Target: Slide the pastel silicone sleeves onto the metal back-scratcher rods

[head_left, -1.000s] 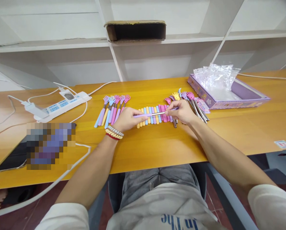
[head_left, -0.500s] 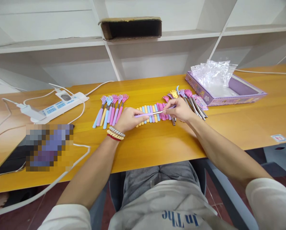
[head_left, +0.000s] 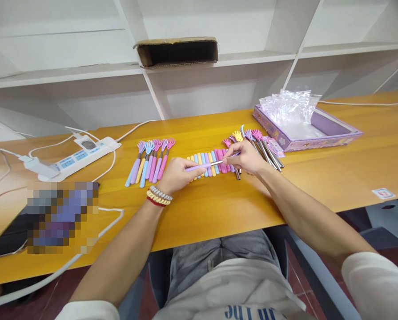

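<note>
My left hand [head_left: 176, 175] is closed around a light purple handle [head_left: 199, 167], held level just above the table. A short stretch of metal rod [head_left: 216, 163] shows between this handle and my right hand [head_left: 247, 157], whose fingers pinch the rod; its far end is mostly hidden by them. Beneath and behind lies a row of loose handles [head_left: 224, 167] in yellow, blue, pink and purple. Several back scratchers [head_left: 152, 162] with coloured handles and hand-shaped heads lie left of my left hand. Beyond my right hand lie others with bare metal rods [head_left: 269, 152].
A purple box tray [head_left: 322, 143] with clear plastic bags [head_left: 290, 106] stands at the back right. A white power strip [head_left: 82, 156] with cables lies at the left, near a blurred-out object [head_left: 63, 213]. White shelving with a cardboard box [head_left: 178, 52] rises behind the table.
The view has tilted slightly, so everything sits a little lower and further left in the picture. Both hands keep their grip on the handle and rod, with little visible movement between them.
</note>
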Demonstrator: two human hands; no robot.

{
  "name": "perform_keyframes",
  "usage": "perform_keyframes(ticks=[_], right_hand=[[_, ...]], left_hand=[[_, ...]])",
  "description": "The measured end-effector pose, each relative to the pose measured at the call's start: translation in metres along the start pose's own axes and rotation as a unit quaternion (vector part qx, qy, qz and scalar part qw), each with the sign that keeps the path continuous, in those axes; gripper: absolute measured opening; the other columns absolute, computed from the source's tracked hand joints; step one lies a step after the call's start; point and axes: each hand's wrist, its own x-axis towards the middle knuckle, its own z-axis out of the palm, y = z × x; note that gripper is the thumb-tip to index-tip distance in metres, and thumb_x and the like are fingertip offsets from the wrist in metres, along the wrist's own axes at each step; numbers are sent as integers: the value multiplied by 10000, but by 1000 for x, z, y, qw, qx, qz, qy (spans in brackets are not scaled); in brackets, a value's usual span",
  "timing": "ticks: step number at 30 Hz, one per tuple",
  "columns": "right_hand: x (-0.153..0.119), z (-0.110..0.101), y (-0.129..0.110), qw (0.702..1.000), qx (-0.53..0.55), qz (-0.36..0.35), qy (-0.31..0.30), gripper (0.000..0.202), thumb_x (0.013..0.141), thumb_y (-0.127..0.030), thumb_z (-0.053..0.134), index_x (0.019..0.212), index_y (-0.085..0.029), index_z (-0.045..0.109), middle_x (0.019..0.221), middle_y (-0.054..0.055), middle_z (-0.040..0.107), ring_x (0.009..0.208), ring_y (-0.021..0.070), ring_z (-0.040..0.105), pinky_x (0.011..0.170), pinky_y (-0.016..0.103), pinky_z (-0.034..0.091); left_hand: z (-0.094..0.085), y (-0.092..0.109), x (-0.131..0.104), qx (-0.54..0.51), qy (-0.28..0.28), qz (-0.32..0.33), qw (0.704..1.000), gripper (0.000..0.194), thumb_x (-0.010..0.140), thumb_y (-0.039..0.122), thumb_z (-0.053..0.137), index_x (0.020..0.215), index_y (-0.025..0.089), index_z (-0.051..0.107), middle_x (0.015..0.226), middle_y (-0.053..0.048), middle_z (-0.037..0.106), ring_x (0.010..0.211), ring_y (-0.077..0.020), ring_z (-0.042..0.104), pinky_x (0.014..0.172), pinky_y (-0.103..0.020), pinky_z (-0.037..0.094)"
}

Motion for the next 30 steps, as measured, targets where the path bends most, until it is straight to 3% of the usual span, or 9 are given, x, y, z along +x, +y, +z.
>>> perform_keyframes(ticks=[10,20,30], right_hand=[[-2,1,-6,1000,2,9,12,146,553,-222,757,591,-134,647,435,-3,584,330,70,418,332,209,292],[1,-1,-1,1000,-8,13,-2,138,595,-232,747,589,-141,643,406,-25,541,333,64,409,343,210,301],[-3,3,-5,1000,17,2,-12,109,616,-209,718,607,-134,640,458,-7,584,326,45,395,323,193,257]], left_hand=[[3,5,0,-25,-8,-28,999,418,772,514,590,770,132,761,555,-6,574,525,-101,423,476,-222,280],[5,5,-1,-47,-29,-27,998,429,791,523,578,788,134,761,546,-5,560,520,-96,409,478,-222,277],[4,-3,-1,-33,-18,-28,999,411,786,515,586,770,138,750,589,-10,606,552,-106,472,502,-224,315]])
